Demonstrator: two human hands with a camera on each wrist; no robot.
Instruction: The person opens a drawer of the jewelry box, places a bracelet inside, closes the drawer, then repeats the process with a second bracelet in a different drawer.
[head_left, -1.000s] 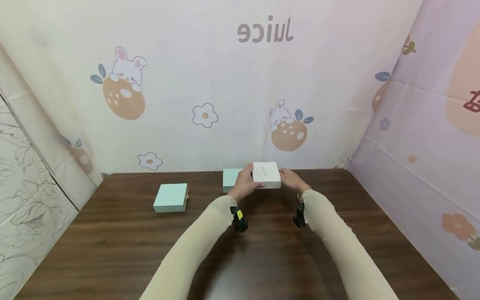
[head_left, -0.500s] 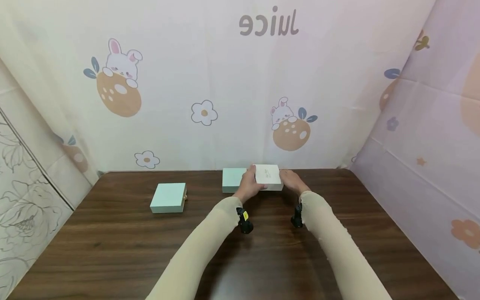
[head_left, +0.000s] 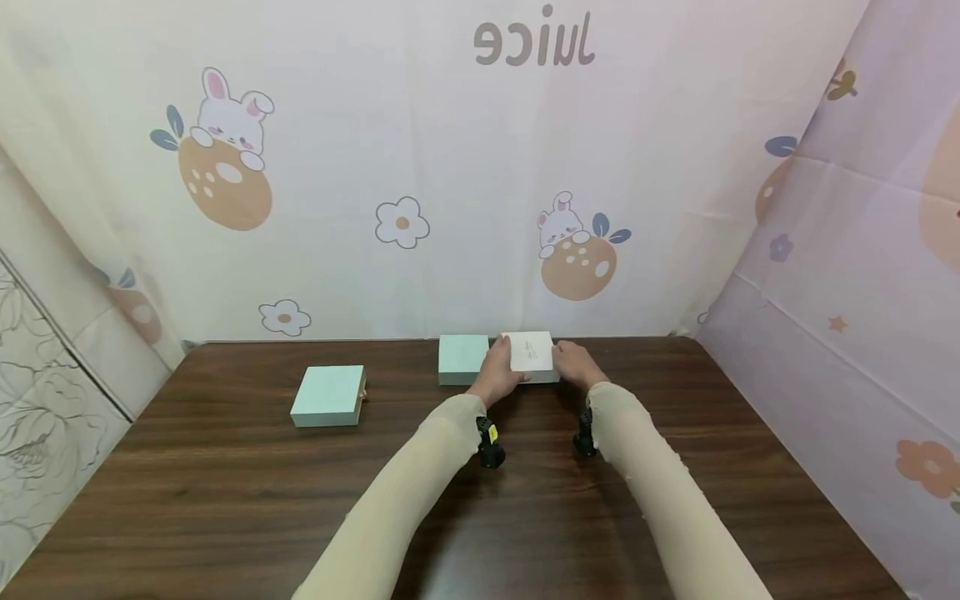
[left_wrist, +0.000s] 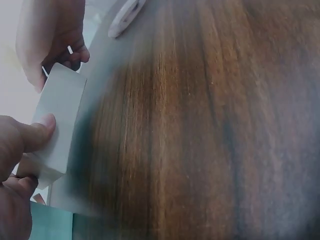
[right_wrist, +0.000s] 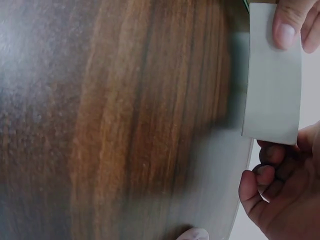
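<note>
A small white box [head_left: 531, 351] with faint lettering on its lid is at the back of the table, right of a mint-green box [head_left: 462, 354]. My left hand [head_left: 497, 373] grips its left end, the thumb on the front side. At the right end, my right hand [head_left: 577, 365] has its fingers curled at the box edge. In the right wrist view the right hand [right_wrist: 287, 187] is at the end of the white box [right_wrist: 274, 90], its fingertips partly hidden behind it. Whether the box's underside touches the table cannot be told.
Another mint-green box [head_left: 328, 393], with a small tab on its right side, lies farther left on the dark wooden table [head_left: 225, 492]. A printed curtain [head_left: 337, 167] hangs directly behind the table's back edge, and more printed cloth [head_left: 847, 317] hangs at the right.
Both hands have lowered the white box a little, bringing it down beside the mint-green box at the back. The head view has shifted slightly.
</note>
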